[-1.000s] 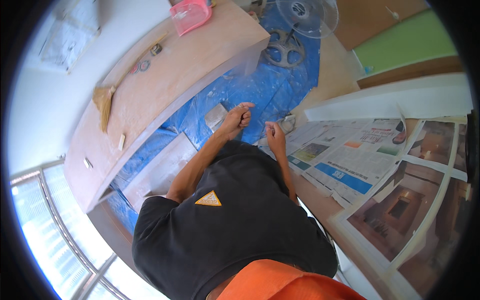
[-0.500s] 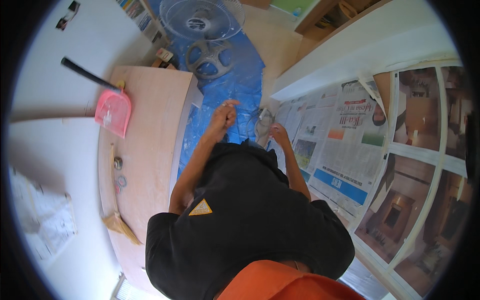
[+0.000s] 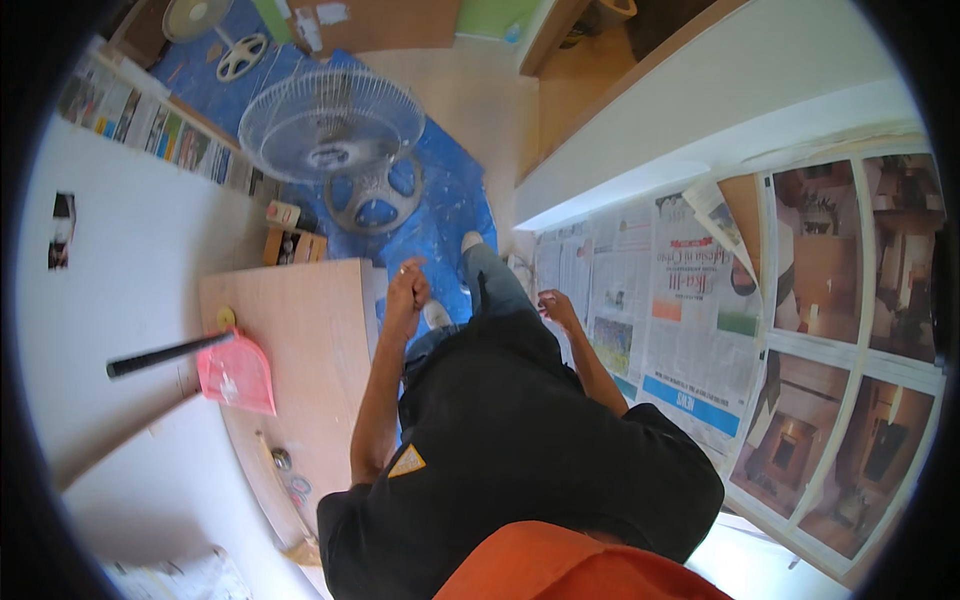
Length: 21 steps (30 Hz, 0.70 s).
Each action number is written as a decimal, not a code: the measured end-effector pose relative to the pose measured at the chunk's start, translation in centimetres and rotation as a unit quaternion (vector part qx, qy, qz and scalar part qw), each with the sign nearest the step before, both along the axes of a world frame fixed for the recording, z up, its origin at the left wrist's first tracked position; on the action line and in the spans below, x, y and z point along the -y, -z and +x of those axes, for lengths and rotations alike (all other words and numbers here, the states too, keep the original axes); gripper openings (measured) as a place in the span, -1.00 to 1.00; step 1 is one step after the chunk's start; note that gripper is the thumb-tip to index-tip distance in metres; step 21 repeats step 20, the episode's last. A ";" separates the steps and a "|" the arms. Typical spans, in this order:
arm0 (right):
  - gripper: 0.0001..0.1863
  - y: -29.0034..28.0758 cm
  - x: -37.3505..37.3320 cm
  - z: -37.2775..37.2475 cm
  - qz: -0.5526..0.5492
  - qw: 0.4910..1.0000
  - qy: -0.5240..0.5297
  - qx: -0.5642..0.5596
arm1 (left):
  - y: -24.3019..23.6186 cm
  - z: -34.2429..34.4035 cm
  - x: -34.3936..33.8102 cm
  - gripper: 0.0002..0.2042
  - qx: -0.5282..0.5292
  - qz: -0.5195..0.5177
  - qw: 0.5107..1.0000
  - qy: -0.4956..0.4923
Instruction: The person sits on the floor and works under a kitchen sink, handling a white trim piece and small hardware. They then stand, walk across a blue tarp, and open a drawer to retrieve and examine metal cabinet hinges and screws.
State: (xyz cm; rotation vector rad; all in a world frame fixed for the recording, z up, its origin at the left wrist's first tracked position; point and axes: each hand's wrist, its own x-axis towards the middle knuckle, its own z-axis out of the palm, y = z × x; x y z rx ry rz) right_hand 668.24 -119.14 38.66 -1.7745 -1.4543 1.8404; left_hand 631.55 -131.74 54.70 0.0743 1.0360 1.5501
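Note:
My left hand hangs in front of me with its fingers curled, near the edge of the light wooden panel. Whether anything small is in that fist, I cannot make out. My right hand is also curled, beside the sheets of newspaper on my right; what its fingers hold, if anything, is too small to tell. A pink dustpan with a black handle lies on the panel, left of my left hand. Below my hands show my legs in jeans and my light shoes.
Ahead, a standing fan with a round base stands on a blue tarp. Small boxes sit beyond the panel. A white ledge and taped picture sheets run along the right. Another fan base is farther off.
The view has moved forward and tilted up: the fan, panel and dustpan sit lower in the picture, and my feet show on the tarp. Both hands remain curled in front of me.

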 end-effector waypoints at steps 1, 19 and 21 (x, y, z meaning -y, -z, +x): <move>-0.75 0.1 -1.1 -0.4 -0.002 1.000 0.003 -0.008 | -0.1 0.2 -1.1 -0.76 -0.004 0.001 1.000 0.008; -0.74 -7.3 -42.3 -19.4 0.239 0.965 -0.105 -0.023 | -2.9 -7.3 -42.3 -0.76 -0.064 0.043 0.993 0.094; -0.73 -8.0 -43.2 -19.4 0.215 0.970 -0.112 -0.007 | -3.0 -8.1 -44.6 -0.76 -0.059 0.050 0.992 0.097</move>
